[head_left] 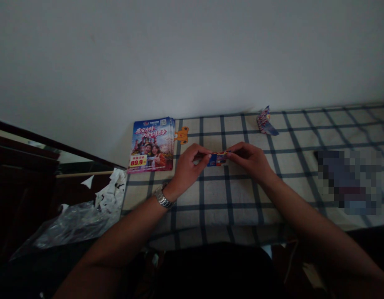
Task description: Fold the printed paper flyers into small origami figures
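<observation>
My left hand [187,168] and my right hand [249,160] pinch opposite ends of a narrow folded glossy leaflet [217,158], blue and red, just above the checked tablecloth [229,203]. A metal wristwatch [163,196] sits on my left wrist. To the left of my left hand lies a stack of printed colour flyers [151,145] showing the price 89.9. Beyond my right hand, a folded flyer [266,122] stands tilted on the cloth near the wall.
A small orange cut-out [181,135] lies by the stack. A pixelated patch [348,180] hides something at the right. Crumpled clear plastic [70,224], white paper scraps [112,193] and a wooden rod [82,174] sit beyond the left table edge. A white wall [192,54] backs the table.
</observation>
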Demonstrator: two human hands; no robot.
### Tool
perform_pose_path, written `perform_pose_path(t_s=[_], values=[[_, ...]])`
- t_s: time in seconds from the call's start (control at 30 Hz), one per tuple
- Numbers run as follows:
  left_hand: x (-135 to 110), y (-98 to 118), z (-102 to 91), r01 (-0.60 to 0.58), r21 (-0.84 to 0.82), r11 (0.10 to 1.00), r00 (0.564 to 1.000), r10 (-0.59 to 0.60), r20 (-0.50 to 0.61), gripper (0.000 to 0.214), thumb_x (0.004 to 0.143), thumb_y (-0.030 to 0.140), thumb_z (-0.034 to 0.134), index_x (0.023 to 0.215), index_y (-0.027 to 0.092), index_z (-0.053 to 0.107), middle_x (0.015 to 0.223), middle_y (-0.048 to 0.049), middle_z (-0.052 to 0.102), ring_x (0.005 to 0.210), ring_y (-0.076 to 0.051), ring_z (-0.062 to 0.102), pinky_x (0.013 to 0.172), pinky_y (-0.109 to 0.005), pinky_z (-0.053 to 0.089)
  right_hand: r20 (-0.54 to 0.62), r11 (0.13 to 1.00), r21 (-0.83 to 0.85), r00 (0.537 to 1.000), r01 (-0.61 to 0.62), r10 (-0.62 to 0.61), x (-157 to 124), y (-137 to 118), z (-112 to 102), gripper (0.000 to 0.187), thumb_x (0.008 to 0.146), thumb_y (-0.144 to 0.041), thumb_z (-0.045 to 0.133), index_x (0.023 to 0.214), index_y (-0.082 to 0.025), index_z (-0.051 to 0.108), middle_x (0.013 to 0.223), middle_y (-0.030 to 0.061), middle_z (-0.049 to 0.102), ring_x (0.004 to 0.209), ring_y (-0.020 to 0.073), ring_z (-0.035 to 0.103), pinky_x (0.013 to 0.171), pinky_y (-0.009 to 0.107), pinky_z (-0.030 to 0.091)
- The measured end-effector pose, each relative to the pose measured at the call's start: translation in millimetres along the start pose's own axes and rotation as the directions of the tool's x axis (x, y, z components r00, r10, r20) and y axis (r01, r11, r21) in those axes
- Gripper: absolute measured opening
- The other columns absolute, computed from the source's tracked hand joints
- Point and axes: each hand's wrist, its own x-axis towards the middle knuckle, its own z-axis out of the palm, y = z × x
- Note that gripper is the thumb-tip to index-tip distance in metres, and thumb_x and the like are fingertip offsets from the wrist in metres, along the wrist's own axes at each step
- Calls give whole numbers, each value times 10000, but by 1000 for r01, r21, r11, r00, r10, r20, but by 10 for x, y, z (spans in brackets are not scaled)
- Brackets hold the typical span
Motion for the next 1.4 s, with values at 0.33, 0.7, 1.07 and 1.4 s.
perform_pose_path(t_s=[0.33,0.7,1.07,1.4], values=[[-7,30,-7,9,56,998,1000,-9,3,191,1012,407,655,1008,217,676,987,-25,715,852,-134,709,801,-267,616,-15,999,49,1000,-7,8,-8,-94,19,314,798,-520,864,879,-237,755,958,52,813,898,229,762,896,422,626],[0,10,-17,30,21,999,1000,-30,7,195,1002,412,664,1008,217,673,977,-28,724,868,-143,712,801,-272,613,14,993,115,1000,-2,0,-6,-90,20,300,788,-504,880,840,-241,744,919,40,805,861,219,757,865,407,620],[16,-46,-13,93,-44,995,995,-92,22,261,986,467,669,1000,208,649,965,-35,747,869,-155,719,779,-277,603,16,998,34,998,-59,58,7,-61,2,259,814,-490,851,861,-241,796,883,28,804,829,205,738,815,362,607],[2,-97,19,94,-106,990,996,-93,14,285,965,481,697,996,200,659,932,-35,728,833,-150,701,748,-261,585,10,996,65,998,-59,59,27,2,1,288,792,-489,865,875,-227,781,866,25,795,802,188,727,789,334,592]])
